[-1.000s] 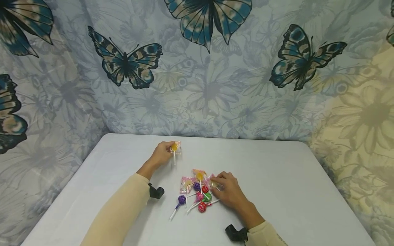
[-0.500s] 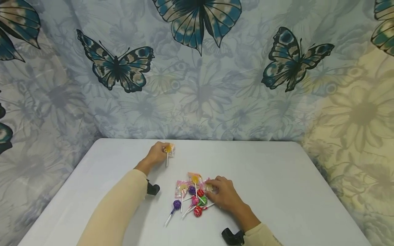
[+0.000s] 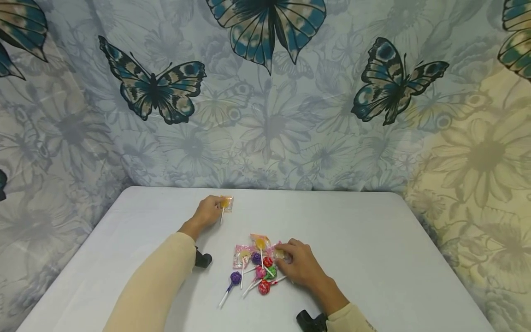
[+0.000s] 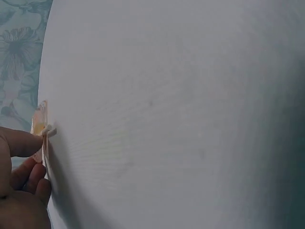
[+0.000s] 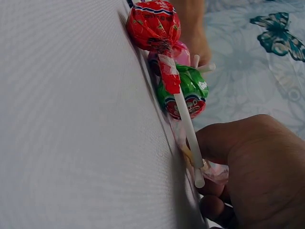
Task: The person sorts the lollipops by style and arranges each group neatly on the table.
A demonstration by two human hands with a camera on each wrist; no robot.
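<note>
Near the table's far edge, my left hand [image 3: 207, 211] pinches a yellow lollipop [image 3: 226, 203] in a clear wrapper, its white stick slanting down. The left wrist view shows thumb and fingers on the wrapper [image 4: 40, 117], close over the tabletop. At the right side of a lollipop pile, my right hand [image 3: 302, 263] pinches another clear-wrapped lollipop [image 3: 280, 254], mostly hidden by the fingers. The pile includes a green lollipop [image 5: 188, 90], a red lollipop [image 5: 155, 26], a pink lollipop [image 3: 260, 272] and a yellow lollipop [image 3: 260, 242]. One purple lollipop [image 3: 235, 278] lies at its left.
The white table [image 3: 373, 258] backs onto a hanging cloth [image 3: 274, 124] printed with flowers and butterflies. Black wrist cameras sit on both sleeves, one beside the left forearm [image 3: 153, 281]. A second clear-wrapped lollipop [image 3: 243, 257] lies at the pile's upper left.
The head view has shifted slightly. The lollipop in my left hand is a little lower, its stick now slanted instead of hanging straight. My right hand stays at the pile.
</note>
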